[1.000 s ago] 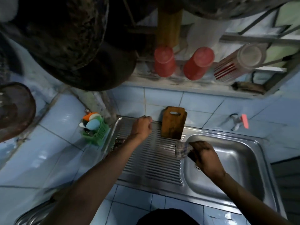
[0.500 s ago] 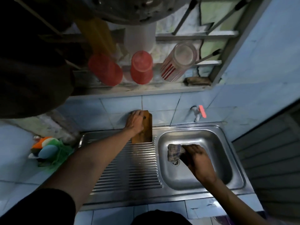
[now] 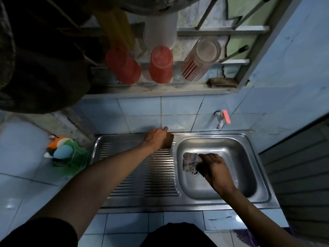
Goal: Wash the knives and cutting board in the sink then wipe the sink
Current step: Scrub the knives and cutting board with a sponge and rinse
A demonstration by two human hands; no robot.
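Sink (image 3: 263, 177) first, since it's the big thing here: a steel unit set in a blue tiled counter, with the bowl on the right and a ribbed draining board (image 3: 142, 175) on the left. Above it, on the far side, there's a grubby shelf (image 3: 160, 90) holding two red cups (image 3: 161, 65) upside down and a clear glass with red stripes (image 3: 201, 59) lying tilted. Dark pans hang at the top left.

Cutting board (image 3: 169, 142) is at the far edge of the draining board, right by the bowl's left rim, standing up against the tiled wall. The left hand (image 3: 155, 138) covers most of it, fingers curled over its top edge, so only a brown strip shows.

The right hand (image 3: 216, 169) is down in the bowl, gripping a checked cloth (image 3: 191, 161) bunched in its fingers. The cloth sits just on the far-left side of the drain (image 3: 194, 172) and touches the bottom of the bowl.

Off to the left on the counter, a small green basket (image 3: 78, 157) holds a few coloured things; I can't tell what they are. A little white tap with a pink handle (image 3: 222, 118) sticks out of the wall above the bowl. Can't spot the knives anywhere.
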